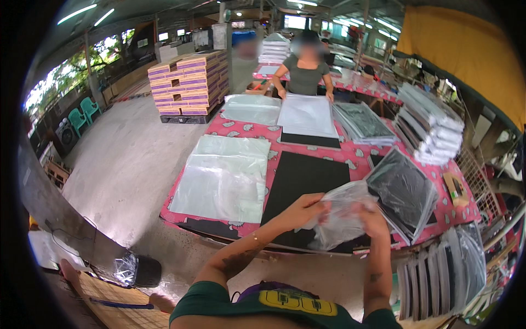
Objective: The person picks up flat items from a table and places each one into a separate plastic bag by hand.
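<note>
Your left hand [311,210] and right hand [373,220] clamp clear plastic [345,205] (the right apparently, given blur) above the near side of the table [235,130], the black board [307,178] uncovered, the right panel [401,183] covered.

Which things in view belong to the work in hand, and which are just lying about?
Likely part of it:
- clear plastic bag, in left hand and right hand
- black sheet on the table
- flat plastic pile, to its left
- plastic-covered black panels, to its right

Apparently just about:
- green chairs
- carton stack
- black bin
</note>
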Motion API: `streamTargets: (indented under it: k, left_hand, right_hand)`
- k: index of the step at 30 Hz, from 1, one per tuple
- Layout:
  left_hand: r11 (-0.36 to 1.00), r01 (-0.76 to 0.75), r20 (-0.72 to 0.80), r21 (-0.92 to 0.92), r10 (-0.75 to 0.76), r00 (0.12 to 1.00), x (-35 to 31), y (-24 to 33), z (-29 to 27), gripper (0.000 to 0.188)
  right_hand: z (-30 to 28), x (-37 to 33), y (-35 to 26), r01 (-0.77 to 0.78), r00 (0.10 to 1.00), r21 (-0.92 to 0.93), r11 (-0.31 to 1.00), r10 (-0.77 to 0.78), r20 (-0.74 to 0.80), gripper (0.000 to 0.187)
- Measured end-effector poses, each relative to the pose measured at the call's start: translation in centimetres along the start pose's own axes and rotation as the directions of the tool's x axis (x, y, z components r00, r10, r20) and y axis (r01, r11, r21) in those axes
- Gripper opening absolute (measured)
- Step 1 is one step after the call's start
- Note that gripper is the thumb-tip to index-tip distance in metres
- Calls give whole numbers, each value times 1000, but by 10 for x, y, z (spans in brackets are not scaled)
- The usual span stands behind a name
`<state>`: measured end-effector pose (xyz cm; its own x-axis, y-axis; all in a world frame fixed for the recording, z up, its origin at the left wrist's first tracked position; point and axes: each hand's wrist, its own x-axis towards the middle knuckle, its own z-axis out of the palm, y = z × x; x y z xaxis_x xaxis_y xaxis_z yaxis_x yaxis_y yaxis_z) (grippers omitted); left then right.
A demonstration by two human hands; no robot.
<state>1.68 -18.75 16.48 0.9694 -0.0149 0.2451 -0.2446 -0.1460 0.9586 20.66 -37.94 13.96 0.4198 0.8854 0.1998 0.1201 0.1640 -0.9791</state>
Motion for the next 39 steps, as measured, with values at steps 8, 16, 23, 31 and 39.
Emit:
streamTargets:
  k: [8,16,23,31,39]
  left_hand:
    - [649,-239,-156,-723,183,971,-84,16,-103,44]
    - [824,-209,-74,-527,201,977,-129,3,-131,35]
    - [931,310,317,-191,-241,917,-137,-33,-149,46]
    - [629,146,118,-764,-87,989,-147,-13,-111,48]
    - [846,92,-97,-525,-167,981,-160,-47,-126,23]
  right_hand:
    - [26,-10,-13,-62,741,-573,817,423,522,31]
    - [-4,-29,41,-334,942,586,739,279,185,59]
    - [-7,-39,93,244,955,373,895,-155,-252,31]
    - [41,-33,53,96,993,501,860,-46,-111,35]
    - [-22,-115,193,-209,931,392,896,59,360,35]
